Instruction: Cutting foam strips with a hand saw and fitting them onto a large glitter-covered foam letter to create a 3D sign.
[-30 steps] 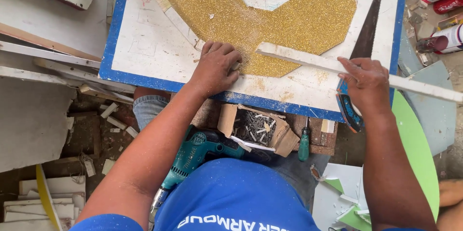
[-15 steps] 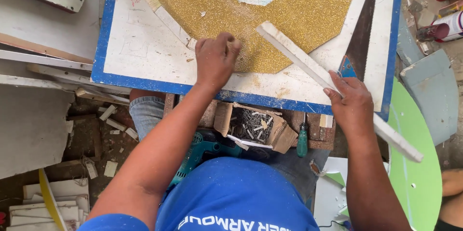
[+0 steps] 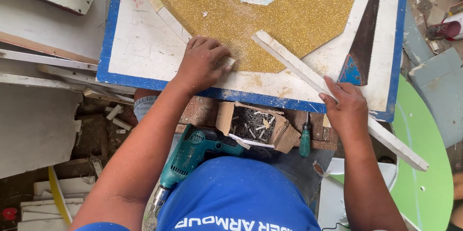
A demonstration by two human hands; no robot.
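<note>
Cluttered workshop floor surrounds a white board with a blue edge (image 3: 144, 74), topped by a gold glitter sheet (image 3: 251, 14). I see my left hand (image 3: 202, 62) pressed flat on a short white strip (image 3: 224, 62) at the sheet's near edge. My right hand (image 3: 345, 105) grips a long white strip (image 3: 299, 69) running diagonally, far-left to near-right. A handsaw (image 3: 364, 43) lies just right.
</note>
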